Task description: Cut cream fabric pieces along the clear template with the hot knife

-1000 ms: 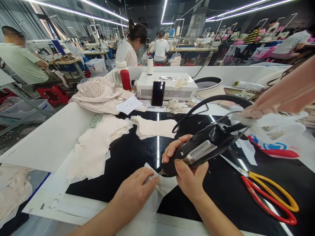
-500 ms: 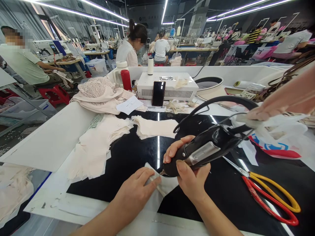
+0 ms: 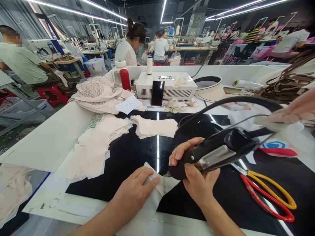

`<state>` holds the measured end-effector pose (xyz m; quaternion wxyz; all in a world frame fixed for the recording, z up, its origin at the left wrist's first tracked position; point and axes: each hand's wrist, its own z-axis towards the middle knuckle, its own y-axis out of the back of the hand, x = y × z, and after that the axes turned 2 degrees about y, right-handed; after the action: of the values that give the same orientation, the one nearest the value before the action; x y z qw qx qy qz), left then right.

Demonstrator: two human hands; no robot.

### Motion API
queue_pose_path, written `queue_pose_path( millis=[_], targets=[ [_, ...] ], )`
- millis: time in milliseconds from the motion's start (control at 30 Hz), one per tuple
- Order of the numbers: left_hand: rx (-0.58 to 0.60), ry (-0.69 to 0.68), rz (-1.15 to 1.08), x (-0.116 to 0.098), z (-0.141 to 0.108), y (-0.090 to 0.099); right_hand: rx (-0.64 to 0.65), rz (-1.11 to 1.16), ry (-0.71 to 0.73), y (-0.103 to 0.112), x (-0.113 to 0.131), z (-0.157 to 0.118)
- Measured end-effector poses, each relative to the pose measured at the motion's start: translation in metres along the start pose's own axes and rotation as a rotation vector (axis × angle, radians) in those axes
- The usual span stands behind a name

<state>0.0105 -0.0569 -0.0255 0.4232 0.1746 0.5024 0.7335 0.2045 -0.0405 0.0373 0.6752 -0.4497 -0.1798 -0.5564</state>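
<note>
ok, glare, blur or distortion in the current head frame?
Head view: overhead strip lights apparently mirrored as white streaks in the black tabletop; head view: edges look stretched, probably wide-angle; head view: black tool in the right hand fairly clear, far workstations too soft for fine detail.

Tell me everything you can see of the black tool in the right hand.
The black tool is long and rounded, its glossy body looking like plastic, with a silver, metal-looking plate along the side and a small screw head near the front. The right hand grips its front end. It slants from upper right down to a narrow tip beside the pale fabric; whether they touch is unclear. A thick dark cord loops above it.
</note>
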Motion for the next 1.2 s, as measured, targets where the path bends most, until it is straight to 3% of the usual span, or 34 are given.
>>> queue_pose_path(
  millis=[333, 500, 733, 1200],
  targets=[
    [0.074, -0.007, -0.019, -0.002, 0.003, 0.007, 0.025, -0.019, 0.031, 0.019, 0.017, -0.015],
    [0.084, 0.005, -0.005, -0.014, 0.014, 0.011, 0.012, -0.021, 0.037, 0.020, 0.020, -0.015],
    [0.108, 0.012, -0.103, -0.037, 0.025, -0.002, -0.001, -0.061, 0.030, 0.020, 0.019, -0.016],
    [0.140, 0.000, -0.087, -0.036, 0.014, -0.009, -0.032, -0.023, 0.049, 0.027, 0.016, -0.010]
  ],
)
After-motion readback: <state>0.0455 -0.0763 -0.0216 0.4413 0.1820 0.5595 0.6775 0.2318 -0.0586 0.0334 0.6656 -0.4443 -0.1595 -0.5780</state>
